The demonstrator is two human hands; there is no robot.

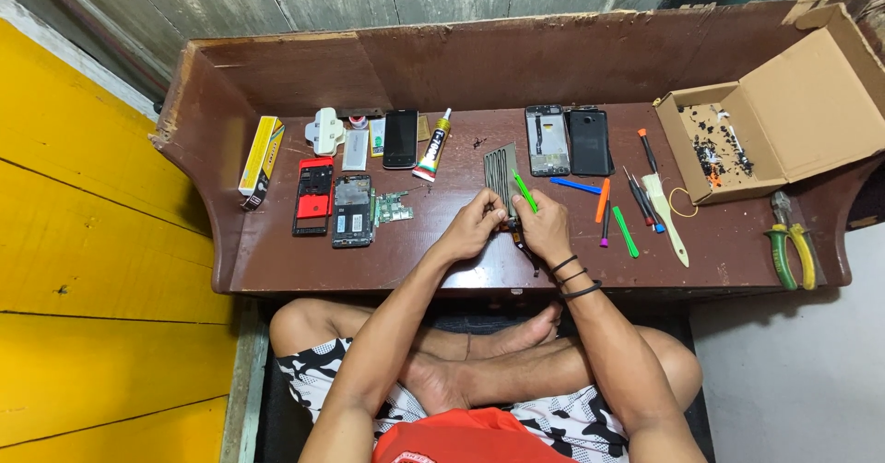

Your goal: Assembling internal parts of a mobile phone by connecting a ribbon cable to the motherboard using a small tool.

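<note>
At far left a yellow box [262, 155] is lying; an open brown carton [776, 112] is sitting far right. Both hands, left hand [472, 227] and right hand [544, 228], are gripping a grey phone panel [501, 175], its near end hidden; the right is also pinching a green pry stick [524, 190].

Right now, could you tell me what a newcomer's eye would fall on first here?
Both hands, the left hand and right hand, meet at the bench's front middle around a grey phone panel, the right also holding a green pry tool. An open cardboard box stands far right; a red phone frame lies left.
</note>
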